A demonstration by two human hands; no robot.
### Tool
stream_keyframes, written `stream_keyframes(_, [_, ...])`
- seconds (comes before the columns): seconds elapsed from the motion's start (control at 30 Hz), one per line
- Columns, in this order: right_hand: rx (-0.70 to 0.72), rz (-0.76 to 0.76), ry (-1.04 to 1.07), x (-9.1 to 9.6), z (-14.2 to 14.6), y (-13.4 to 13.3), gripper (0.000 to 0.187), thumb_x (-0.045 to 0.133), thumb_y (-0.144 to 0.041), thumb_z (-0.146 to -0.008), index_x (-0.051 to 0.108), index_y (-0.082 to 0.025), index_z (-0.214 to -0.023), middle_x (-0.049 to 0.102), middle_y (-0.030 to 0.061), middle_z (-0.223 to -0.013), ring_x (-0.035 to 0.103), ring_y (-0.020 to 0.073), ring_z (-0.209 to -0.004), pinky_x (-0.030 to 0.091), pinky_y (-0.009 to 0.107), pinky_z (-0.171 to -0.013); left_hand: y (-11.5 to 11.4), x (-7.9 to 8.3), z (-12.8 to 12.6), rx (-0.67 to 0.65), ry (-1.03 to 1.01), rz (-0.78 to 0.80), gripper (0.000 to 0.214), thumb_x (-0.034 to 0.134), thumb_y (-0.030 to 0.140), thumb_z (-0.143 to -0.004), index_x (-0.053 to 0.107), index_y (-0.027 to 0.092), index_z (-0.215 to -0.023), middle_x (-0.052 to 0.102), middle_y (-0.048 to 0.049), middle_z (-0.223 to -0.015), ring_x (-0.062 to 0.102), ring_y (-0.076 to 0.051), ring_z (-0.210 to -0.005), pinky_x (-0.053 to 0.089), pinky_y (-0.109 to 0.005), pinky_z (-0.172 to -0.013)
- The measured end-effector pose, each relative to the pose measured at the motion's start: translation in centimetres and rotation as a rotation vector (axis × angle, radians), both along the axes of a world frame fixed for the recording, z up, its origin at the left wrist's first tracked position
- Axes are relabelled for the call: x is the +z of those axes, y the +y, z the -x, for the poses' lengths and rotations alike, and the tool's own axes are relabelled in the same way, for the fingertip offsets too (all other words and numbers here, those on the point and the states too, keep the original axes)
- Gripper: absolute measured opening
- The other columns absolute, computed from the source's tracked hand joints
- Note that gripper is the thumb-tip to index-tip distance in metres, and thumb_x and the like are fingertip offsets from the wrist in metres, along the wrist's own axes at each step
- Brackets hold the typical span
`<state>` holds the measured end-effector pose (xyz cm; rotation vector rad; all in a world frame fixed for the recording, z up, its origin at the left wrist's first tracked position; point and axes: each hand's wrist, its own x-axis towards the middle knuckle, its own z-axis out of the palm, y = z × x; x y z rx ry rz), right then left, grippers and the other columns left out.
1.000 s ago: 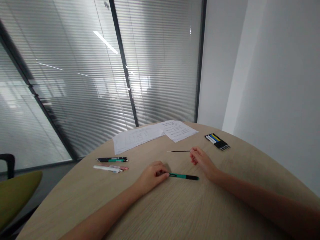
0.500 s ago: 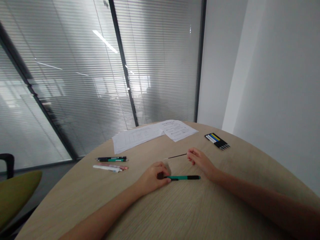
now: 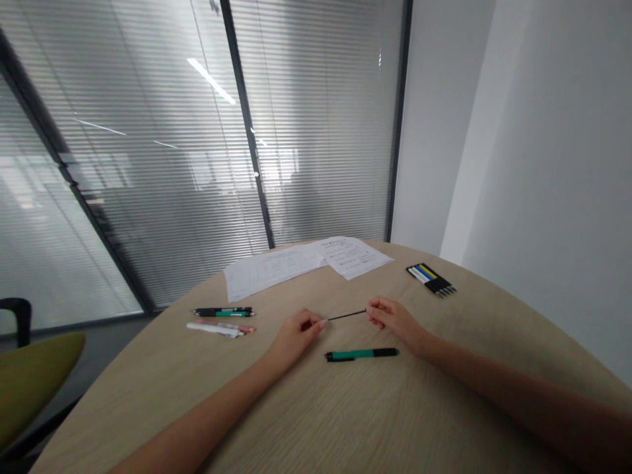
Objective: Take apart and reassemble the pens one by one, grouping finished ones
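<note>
A thin dark pen refill (image 3: pixel 346 315) stretches between my two hands just over the tabletop. My left hand (image 3: pixel 296 337) pinches its left end between thumb and fingers. Its right end is in the closed fingertips of my right hand (image 3: pixel 394 317), which hide that tip. Closer to me lies a green and black pen (image 3: pixel 363 354), flat on the table and touched by neither hand.
Green and black pens (image 3: pixel 223 312) lie at the left, with white and pinkish pens (image 3: pixel 217 328) below them. Printed sheets (image 3: pixel 276 267) rest at the far edge of the round table (image 3: pixel 276 421). Several pens (image 3: pixel 431 279) sit side by side at the right.
My left hand has let go of the green pen's left end and moved up to grip the refill's left end. My right hand still holds the refill's other end.
</note>
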<state>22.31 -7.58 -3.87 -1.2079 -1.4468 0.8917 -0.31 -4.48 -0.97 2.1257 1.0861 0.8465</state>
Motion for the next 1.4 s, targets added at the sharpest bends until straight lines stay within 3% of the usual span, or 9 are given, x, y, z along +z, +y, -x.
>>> stream_keyframes(0.23, [-0.097,0.029,0.094,0.0,0.0,0.3,0.017,0.052,-0.036,-0.068,0.051,-0.019,-0.068,0.051,-0.0041,-0.055,0.046,0.0095,-0.048,0.036,0.022,-0.046,-0.3,0.2,0.1,0.075,-0.146,0.157,0.026,0.050,0.042,-0.065,0.054,0.017,-0.057,0.043,0.0053,-0.050,0.041,-0.011,-0.051,0.030,-0.022,-0.051])
stream_keyframes(0.47, [-0.189,0.020,0.172,0.1,-0.1,0.3,0.016,0.050,-0.035,-0.069,0.046,-0.020,-0.067,0.050,-0.0036,-0.058,0.047,0.0093,-0.048,0.037,0.022,-0.044,-0.3,0.3,0.3,0.164,-0.226,0.165,0.028,0.050,0.044,-0.064,0.053,0.017,-0.056,0.042,0.0054,-0.048,0.040,-0.012,-0.049,0.028,-0.022,-0.049])
stream_keyframes(0.7, [-0.152,0.010,0.157,-0.2,-0.1,0.4,0.016,0.051,-0.035,-0.069,0.048,-0.020,-0.073,0.051,-0.0042,-0.058,0.047,0.0096,-0.048,0.037,0.022,-0.044,-0.2,0.2,0.2,0.141,0.004,-0.090,0.023,0.047,0.034,-0.069,0.055,0.018,-0.056,0.052,0.0004,-0.057,0.049,-0.015,-0.058,0.036,-0.025,-0.057])
stream_keyframes(0.83, [-0.131,0.001,0.100,0.0,0.2,0.4,0.015,0.054,-0.035,-0.066,0.051,-0.021,-0.070,0.051,-0.0047,-0.056,0.047,0.0093,-0.047,0.037,0.022,-0.044,-0.3,-0.1,0.1,0.038,0.162,-0.211,0.022,0.046,0.027,-0.074,0.063,0.017,-0.065,0.060,-0.0049,-0.072,0.054,-0.017,-0.071,0.040,-0.028,-0.068])
stream_keyframes(1.03, [-0.065,-0.014,-0.024,0.0,0.3,0.1,0.011,0.059,-0.031,-0.064,0.056,-0.021,-0.069,0.053,-0.0040,-0.056,0.050,0.0113,-0.052,0.038,0.024,-0.051,0.1,-0.8,0.3,0.071,0.250,-0.301,0.018,0.049,0.019,-0.072,0.066,0.017,-0.078,0.063,-0.0090,-0.089,0.054,-0.021,-0.085,0.039,-0.033,-0.079])
stream_keyframes(1.2, [-0.038,-0.085,-0.167,0.0,0.3,-0.2,0.010,0.058,-0.028,-0.066,0.060,-0.021,-0.072,0.056,-0.0018,-0.061,0.052,0.0134,-0.058,0.040,0.027,-0.057,0.2,-0.8,0.4,0.113,0.291,-0.326,0.022,0.053,0.015,-0.069,0.062,0.017,-0.089,0.061,-0.0081,-0.090,0.054,-0.021,-0.086,0.040,-0.034,-0.078])
stream_keyframes(1.4, [0.096,-0.297,-0.411,0.6,0.7,-1.2,0.010,0.057,-0.025,-0.071,0.065,-0.024,-0.076,0.053,-0.0008,-0.066,0.049,0.0123,-0.057,0.039,0.024,-0.055,-0.8,-0.2,0.1,-0.035,0.316,-0.515,0.015,0.049,0.015,-0.074,0.062,0.017,-0.080,0.059,-0.0070,-0.085,0.052,-0.020,-0.083,0.039,-0.034,-0.076])
